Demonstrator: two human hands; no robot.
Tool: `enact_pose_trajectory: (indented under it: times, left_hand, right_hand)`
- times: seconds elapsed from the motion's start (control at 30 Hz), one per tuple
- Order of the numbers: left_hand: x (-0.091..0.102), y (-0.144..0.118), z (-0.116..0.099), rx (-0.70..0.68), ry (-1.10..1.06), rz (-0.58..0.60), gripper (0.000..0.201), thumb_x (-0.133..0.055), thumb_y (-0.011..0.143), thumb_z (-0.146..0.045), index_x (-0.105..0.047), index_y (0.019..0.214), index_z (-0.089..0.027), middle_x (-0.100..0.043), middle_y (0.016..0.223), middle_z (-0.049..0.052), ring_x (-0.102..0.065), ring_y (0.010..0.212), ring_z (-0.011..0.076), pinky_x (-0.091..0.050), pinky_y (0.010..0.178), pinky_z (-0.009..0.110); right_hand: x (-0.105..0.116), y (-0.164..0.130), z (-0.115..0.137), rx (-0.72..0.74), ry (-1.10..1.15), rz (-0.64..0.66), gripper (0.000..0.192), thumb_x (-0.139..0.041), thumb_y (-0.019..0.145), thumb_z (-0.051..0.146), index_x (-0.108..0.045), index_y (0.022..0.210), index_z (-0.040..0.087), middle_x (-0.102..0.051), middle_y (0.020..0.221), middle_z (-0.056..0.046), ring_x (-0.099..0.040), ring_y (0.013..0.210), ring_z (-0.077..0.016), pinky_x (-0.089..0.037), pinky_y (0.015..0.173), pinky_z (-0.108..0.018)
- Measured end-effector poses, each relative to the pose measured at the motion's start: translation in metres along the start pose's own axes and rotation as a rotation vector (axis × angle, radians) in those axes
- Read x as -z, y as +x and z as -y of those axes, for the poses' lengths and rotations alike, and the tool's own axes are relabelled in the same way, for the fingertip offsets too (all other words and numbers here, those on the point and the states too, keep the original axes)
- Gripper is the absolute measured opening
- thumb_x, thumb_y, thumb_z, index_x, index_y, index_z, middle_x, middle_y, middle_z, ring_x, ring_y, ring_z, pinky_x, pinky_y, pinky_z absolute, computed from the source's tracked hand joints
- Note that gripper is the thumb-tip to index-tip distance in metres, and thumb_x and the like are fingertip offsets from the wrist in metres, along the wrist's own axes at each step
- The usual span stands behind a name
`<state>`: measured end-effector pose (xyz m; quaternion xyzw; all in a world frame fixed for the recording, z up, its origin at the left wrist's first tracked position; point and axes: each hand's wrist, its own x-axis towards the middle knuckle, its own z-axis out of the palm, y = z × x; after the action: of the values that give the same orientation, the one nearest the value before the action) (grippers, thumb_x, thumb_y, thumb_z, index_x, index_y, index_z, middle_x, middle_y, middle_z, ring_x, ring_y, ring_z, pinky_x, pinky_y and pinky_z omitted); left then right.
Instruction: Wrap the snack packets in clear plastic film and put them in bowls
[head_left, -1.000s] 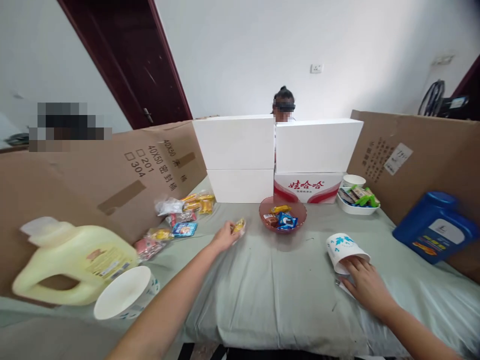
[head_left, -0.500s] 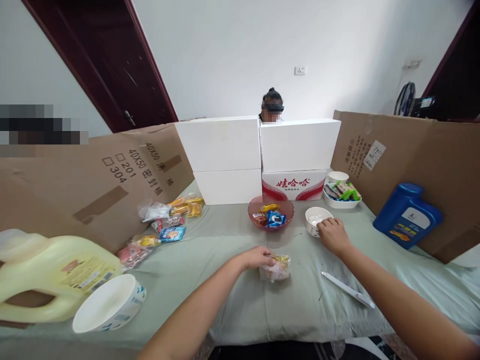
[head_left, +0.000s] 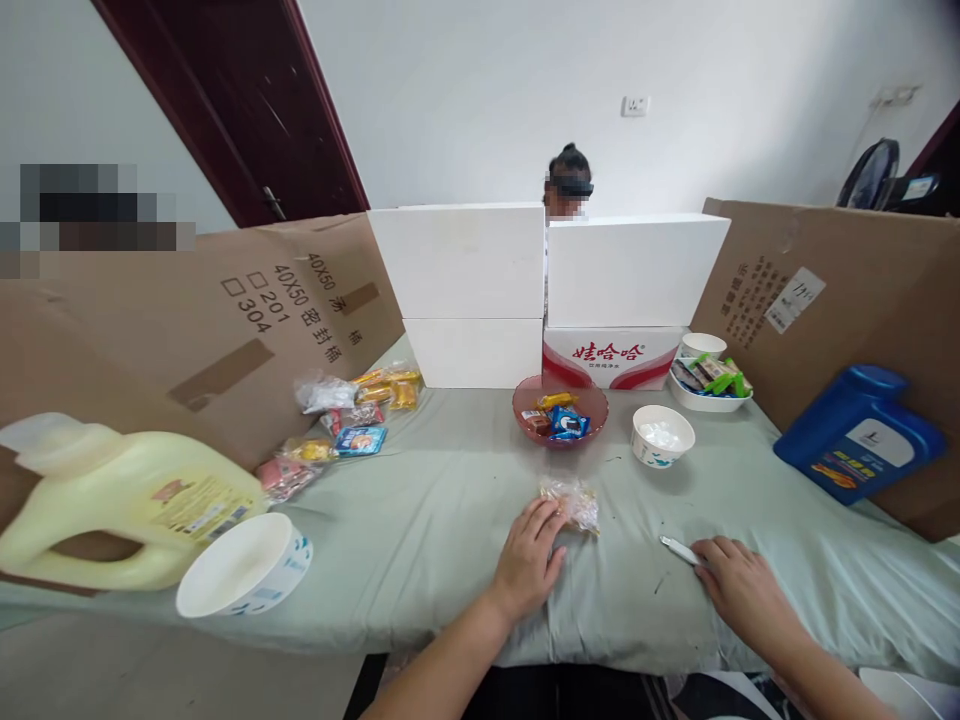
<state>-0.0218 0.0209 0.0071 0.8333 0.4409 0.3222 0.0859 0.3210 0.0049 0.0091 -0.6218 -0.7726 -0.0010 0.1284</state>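
Note:
My left hand lies flat with fingertips resting on a clear plastic packet; its thumb is spread apart. The packet lies on the cloth, its contents hard to make out. My right hand is closed over the handle of a white utility knife, whose front end sticks out to the left. Behind the packet, a pinkish glass bowl holds several wrapped snacks. Right of it stands a white paper bowl with clear plastic inside.
Snack packets lie at the left, near a yellow jug and a tilted paper bowl. A white dish of packets and a blue bottle stand right. White boxes and cardboard wall the back; a person sits behind.
My right hand has left the paper bowl and come down onto the utility knife. My left hand has gone from gripping the packet to lying flat against it. The view has shifted.

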Motion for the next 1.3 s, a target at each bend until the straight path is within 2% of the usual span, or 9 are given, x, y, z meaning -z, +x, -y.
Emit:
enact_pose_trajectory:
  times: [0.17,0.33,0.43,0.7,0.87,0.97,1.03,1.1,1.3]
  left_hand:
    - [-0.001,0.002,0.000,0.006,-0.018,-0.015,0.046,-0.051,0.083,-0.014,-0.051,0.128,-0.019,-0.050,0.136,0.012,-0.039,0.132,0.0283,-0.039,0.106,0.053]
    - [0.001,-0.001,-0.001,0.032,-0.020,-0.014,0.048,-0.051,0.081,-0.012,-0.051,0.128,-0.022,-0.049,0.137,0.011,-0.039,0.133,0.0285,-0.039,0.106,0.055]
    - [0.002,-0.003,-0.001,0.025,-0.018,0.008,0.048,-0.050,0.082,-0.012,-0.049,0.130,-0.021,-0.048,0.138,0.012,-0.039,0.133,0.0293,-0.039,0.106,0.056]
    - [-0.003,0.015,0.001,0.237,-0.139,-0.144,0.056,-0.061,0.082,-0.028,-0.042,0.134,-0.019,-0.060,0.110,0.011,-0.056,0.105,0.0263,-0.047,0.092,0.048]
    - [-0.010,0.045,0.005,0.509,-0.408,-0.227,0.019,-0.063,0.079,-0.032,-0.064,0.091,-0.018,-0.060,0.081,0.004,-0.058,0.082,0.0206,-0.048,0.080,0.036]
    - [-0.007,0.040,0.008,0.572,-0.523,-0.263,0.021,-0.052,0.084,-0.037,-0.060,0.080,-0.017,-0.061,0.076,0.003,-0.058,0.071,0.0165,-0.048,0.068,0.029]
    - [0.001,0.023,0.013,0.606,-0.547,-0.306,0.025,-0.048,0.086,-0.041,-0.057,0.083,-0.017,-0.060,0.074,0.002,-0.058,0.068,0.0153,-0.048,0.065,0.026]
    - [0.013,0.001,0.021,0.682,-0.602,-0.382,0.027,-0.051,0.084,-0.044,-0.055,0.082,-0.017,-0.059,0.071,0.000,-0.058,0.066,0.0145,-0.047,0.063,0.025]
    - [0.047,-0.049,0.042,0.762,-0.375,-0.580,0.026,-0.055,0.080,-0.040,-0.057,0.093,-0.017,-0.060,0.080,0.004,-0.059,0.072,0.0187,-0.049,0.064,0.030]
  right_hand:
    - [0.030,0.052,0.072,0.170,0.129,-0.075,0.029,-0.034,0.096,0.031,-0.057,0.111,0.022,-0.061,0.102,-0.008,-0.063,0.078,-0.0180,-0.048,0.066,-0.029]
    - [0.028,0.097,0.149,0.360,-0.011,0.011,0.020,-0.047,0.090,0.018,-0.061,0.104,0.024,-0.061,0.092,-0.005,-0.061,0.071,-0.0158,-0.043,0.061,-0.025]
    - [0.018,0.093,0.134,0.350,-0.024,0.022,0.021,-0.048,0.090,0.017,-0.061,0.103,0.024,-0.061,0.090,-0.004,-0.061,0.068,-0.0149,-0.042,0.059,-0.024]
    - [0.005,0.030,-0.005,0.091,-0.041,-0.042,0.026,-0.045,0.091,0.035,-0.067,0.101,0.024,-0.065,0.090,-0.007,-0.064,0.081,-0.0228,-0.050,0.068,-0.034]
    - [0.004,0.053,0.057,0.176,0.195,-0.173,0.039,-0.056,0.086,0.039,-0.057,0.121,0.021,-0.061,0.115,-0.011,-0.057,0.108,-0.0259,-0.048,0.092,-0.042]
    - [-0.002,0.077,0.117,0.263,0.332,-0.180,0.065,-0.067,0.077,0.037,-0.044,0.136,0.021,-0.051,0.133,-0.013,-0.051,0.119,-0.0273,-0.046,0.097,-0.043]
    - [-0.008,0.086,0.140,0.293,0.395,-0.185,0.050,-0.064,0.080,0.032,-0.051,0.128,0.022,-0.055,0.127,-0.012,-0.053,0.115,-0.0266,-0.048,0.094,-0.043]
    - [-0.016,0.086,0.145,0.294,0.462,-0.213,0.023,-0.051,0.089,0.027,-0.060,0.109,0.021,-0.062,0.109,-0.010,-0.059,0.101,-0.0231,-0.051,0.087,-0.040]
    - [-0.032,0.052,0.094,0.035,0.500,-0.427,0.019,-0.041,0.091,0.026,-0.058,0.097,0.020,-0.064,0.091,-0.007,-0.062,0.086,-0.0211,-0.052,0.078,-0.038]
